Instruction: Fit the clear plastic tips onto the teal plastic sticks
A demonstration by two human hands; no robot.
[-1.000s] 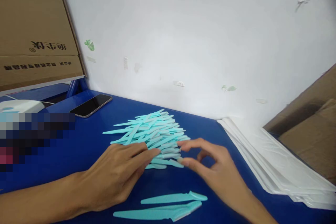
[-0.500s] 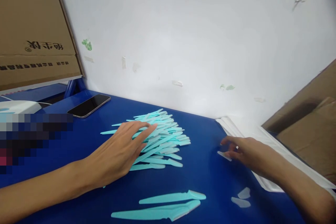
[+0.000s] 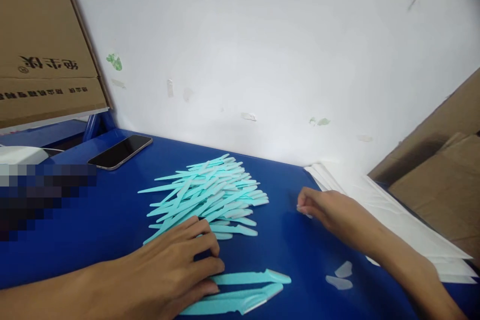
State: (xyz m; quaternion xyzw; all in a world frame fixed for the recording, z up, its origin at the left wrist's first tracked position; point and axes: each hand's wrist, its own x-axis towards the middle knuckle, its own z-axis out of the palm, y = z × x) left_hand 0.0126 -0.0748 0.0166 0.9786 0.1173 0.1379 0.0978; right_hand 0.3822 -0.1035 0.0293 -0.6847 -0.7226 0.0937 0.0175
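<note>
A heap of several thin turquoise plastic sticks (image 3: pixel 210 195) lies on the blue table (image 3: pixel 112 210). Two longer turquoise pieces (image 3: pixel 255 285) lie side by side near the front edge. My left hand (image 3: pixel 176 270) rests palm down with curled fingers on the left ends of those two pieces, just in front of the heap. My right hand (image 3: pixel 326 210) is to the right of the heap, its fingers pinched on a small pale clear piece (image 3: pixel 303 212) at the table surface. Two small clear caps (image 3: pixel 339 276) lie loose in front of my right forearm.
A black phone (image 3: pixel 120 151) lies at the back left. A stack of white sheets (image 3: pixel 390 220) sits at the right by brown cardboard (image 3: pixel 442 180). A cardboard box (image 3: pixel 41 50) stands at the upper left. A white wall rises behind the table.
My left hand drew back from the heap to the two long pieces in front. My right hand went right toward the white sheets, then came back a little with a small clear piece.
</note>
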